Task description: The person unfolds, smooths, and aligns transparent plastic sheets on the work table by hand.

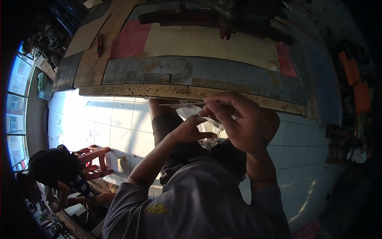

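Over my lap, both hands are on a clear, shiny piece of thin plastic (210,128); whether it is a bag or a folded sheet I cannot tell. My left hand (190,130) is closed on its near left side, thumb pointing right. Slightly higher and to the right, my right hand (237,118) pinches its upper edge between thumb and fingers. A thin flat strip of the plastic sticks out to the left of the right fingertips. The fingers partly hide the plastic, and bright reflections blur its shape.
Just ahead is the workbench's worn wooden edge (191,91). On the bench lie a pale yellow sheet (199,42), red pieces (131,38) and a red-handled tool (99,45), below a dark machine bar (181,16). At left, another person (53,167) is beside a red stool (95,161).
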